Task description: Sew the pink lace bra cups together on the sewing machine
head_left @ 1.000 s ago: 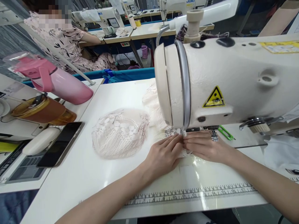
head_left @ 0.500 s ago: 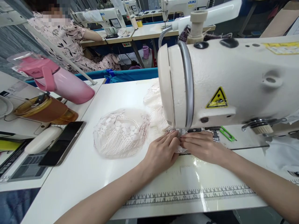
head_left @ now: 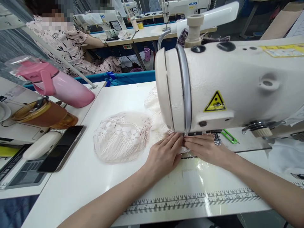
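White lace fabric (head_left: pixel 184 150) lies under the needle end of the sewing machine (head_left: pixel 213 79), mostly covered by my fingers. My left hand (head_left: pixel 164 152) is closed on its left side, knuckles bent and fingertips close to the presser foot. From the right, my right hand (head_left: pixel 206 148) presses and grips the same fabric, its fingertips almost meeting the left ones. The machine head hides the needle. More of the cream lace (head_left: pixel 155 107) spreads behind my left hand. A round heap of sheer lace pieces (head_left: pixel 122 137) with loose dark threads rests to the left.
Green thread snips (head_left: pixel 229 136) lie right of the presser area. A phone (head_left: pixel 62 148), a white mouse-shaped object (head_left: pixel 42 145), a brown drink cup (head_left: pixel 42 112) and a pink bottle (head_left: pixel 64 85) stand left. A printed ruler (head_left: pixel 190 200) runs along the front edge. Another person (head_left: pixel 59 44) sits beyond.
The view has shifted slightly, so the machine appears a little lower and further left. My hands stay on the fabric by the presser foot, the right fingers slightly further under the machine head.
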A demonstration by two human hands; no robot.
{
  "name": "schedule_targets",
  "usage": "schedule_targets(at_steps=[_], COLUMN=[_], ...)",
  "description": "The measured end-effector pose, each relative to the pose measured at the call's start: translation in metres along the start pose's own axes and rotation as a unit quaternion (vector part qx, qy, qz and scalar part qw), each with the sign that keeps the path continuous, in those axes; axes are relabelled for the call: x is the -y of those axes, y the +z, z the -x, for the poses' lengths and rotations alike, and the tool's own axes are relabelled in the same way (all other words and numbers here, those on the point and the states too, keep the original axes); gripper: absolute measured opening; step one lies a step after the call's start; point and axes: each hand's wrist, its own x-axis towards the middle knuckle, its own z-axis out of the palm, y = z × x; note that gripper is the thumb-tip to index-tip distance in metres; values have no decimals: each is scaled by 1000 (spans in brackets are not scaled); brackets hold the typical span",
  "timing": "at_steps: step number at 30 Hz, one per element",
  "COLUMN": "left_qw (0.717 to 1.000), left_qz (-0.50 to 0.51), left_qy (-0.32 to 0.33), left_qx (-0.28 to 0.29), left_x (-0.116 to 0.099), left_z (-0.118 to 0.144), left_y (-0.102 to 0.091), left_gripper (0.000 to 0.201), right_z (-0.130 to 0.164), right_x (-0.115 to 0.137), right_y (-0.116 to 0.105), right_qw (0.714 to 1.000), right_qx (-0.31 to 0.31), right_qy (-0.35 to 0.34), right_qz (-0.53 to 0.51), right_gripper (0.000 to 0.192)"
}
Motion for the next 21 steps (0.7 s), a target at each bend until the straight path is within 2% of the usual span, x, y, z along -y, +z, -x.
schedule_targets(at_steps=[8, 11, 16, 21], left_qw=[1000, 1000, 999, 999], left_qz=[-19, -23, -26, -28], left_qy=[17, 17, 21, 19], left_qx=[-4, -6, -7, 3], left_x=[0, -1, -2, -2], left_z=[1, 0, -1, -1], left_y=[2, 3, 2, 2], left_gripper=[36, 36, 37, 37], right_z=[3, 8, 5, -4], right_x=[-2, -1, 2, 3], right_y=[-4, -3, -8, -16], right_qw=[996, 996, 993, 992], right_qx=[13, -11, -40, -43], right_qy=[-17, 31, 104, 122], right_qz=[88, 86, 23, 3], right_gripper=[23, 25, 20, 18])
